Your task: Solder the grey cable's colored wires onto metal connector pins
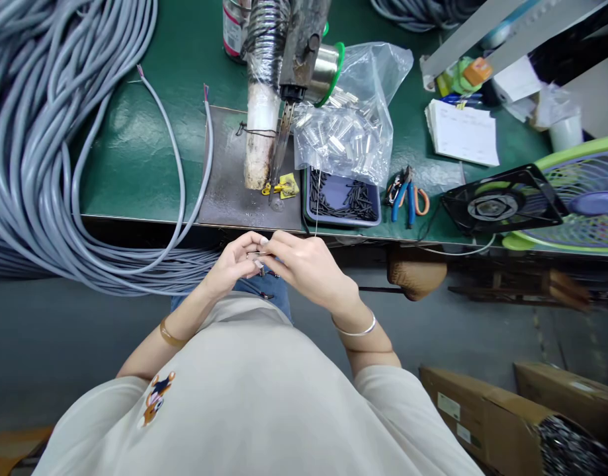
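Two hands meet over a small silvery piece at the bench's near edge

Both hands are close together in front of the seated-height body, just below the green bench [118, 178]. The small silvery piece [260, 269] sits at the fingertips, partly hidden, directly beside the left thumb; the left hand [234, 263] is nearer to it, pinching it between thumb and fingers. Its own long axis is too small to tell. A thin strand [257, 253] spans the gap just above, its length running from nine to three o'clock, and the right hand [304, 264] grips it between thumb and forefinger, knuckles up.

The left forearm comes in from seven o'clock, the right from four, so both hands angle inward, wrists bent and elbows wide. From the fingertips, a clamped metal tool [286, 129] stands toward twelve o'clock, its lower end near the hands but apart from them. A tray [341, 221] of dark sleeves lies at two o'clock, and looped grey cables [85, 231] fill nine to eleven.
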Tool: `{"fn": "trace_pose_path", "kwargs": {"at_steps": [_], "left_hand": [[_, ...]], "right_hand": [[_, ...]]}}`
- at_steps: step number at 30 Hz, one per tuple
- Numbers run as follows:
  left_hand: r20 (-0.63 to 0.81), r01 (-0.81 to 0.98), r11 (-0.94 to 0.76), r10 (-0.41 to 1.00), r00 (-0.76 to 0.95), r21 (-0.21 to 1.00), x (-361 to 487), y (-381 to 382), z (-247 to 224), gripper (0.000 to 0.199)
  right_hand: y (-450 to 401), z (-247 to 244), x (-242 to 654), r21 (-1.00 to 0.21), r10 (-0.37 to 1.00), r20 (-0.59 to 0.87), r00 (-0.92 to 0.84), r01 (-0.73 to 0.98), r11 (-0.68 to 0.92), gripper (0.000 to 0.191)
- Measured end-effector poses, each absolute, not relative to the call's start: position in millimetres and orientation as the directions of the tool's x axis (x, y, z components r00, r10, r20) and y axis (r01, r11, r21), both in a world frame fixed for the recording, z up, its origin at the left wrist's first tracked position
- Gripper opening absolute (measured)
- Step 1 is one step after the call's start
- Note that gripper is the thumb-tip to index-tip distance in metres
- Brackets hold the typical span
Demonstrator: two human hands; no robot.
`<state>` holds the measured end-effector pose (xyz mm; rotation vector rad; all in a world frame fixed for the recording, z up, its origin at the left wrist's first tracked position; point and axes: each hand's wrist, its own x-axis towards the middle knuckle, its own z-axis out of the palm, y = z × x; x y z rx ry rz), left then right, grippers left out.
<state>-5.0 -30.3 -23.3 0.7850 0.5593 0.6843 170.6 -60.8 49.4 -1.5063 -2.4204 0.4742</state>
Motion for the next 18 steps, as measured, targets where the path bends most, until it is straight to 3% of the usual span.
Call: {"fn": "trace_pose_path", "kwargs": {"at_steps": [2, 4, 6, 12, 18], "left_hand": [[-0.221, -0.339, 0.515, 0.749, 0.625, 0.787, -4, -30, -24, 0.033], [-0.231, -0.342, 0.489, 0.783, 0.577, 0.803, -3, -29, -23, 0.03], [-0.217, -0.348, 0.448, 0.816, 0.536, 0.823, -3, -28, -22, 0.029], [-0.211, -0.316, 0.422, 0.822, 0.53, 0.85, -4, -26, -20, 0.032], [-0.183, -0.301, 0.391, 0.822, 0.539, 0.87, -2, -28, -19, 0.031]], "right_hand": [[-64, 51, 168, -0.294, 0.922, 0.059, -0.383, 0.876, 0.382, 0.034], [-66, 52, 169, -0.262, 0.936, 0.08, -0.344, 0.898, 0.353, 0.034], [-65, 50, 173, -0.283, 0.938, 0.109, -0.33, 0.894, 0.348, 0.032], [-64, 37, 177, -0.51, 0.938, 0.195, -0.288, 0.787, 0.347, 0.02], [-66, 31, 173, -0.442, 0.943, 0.277, -0.187, 0.846, 0.298, 0.022]]}}
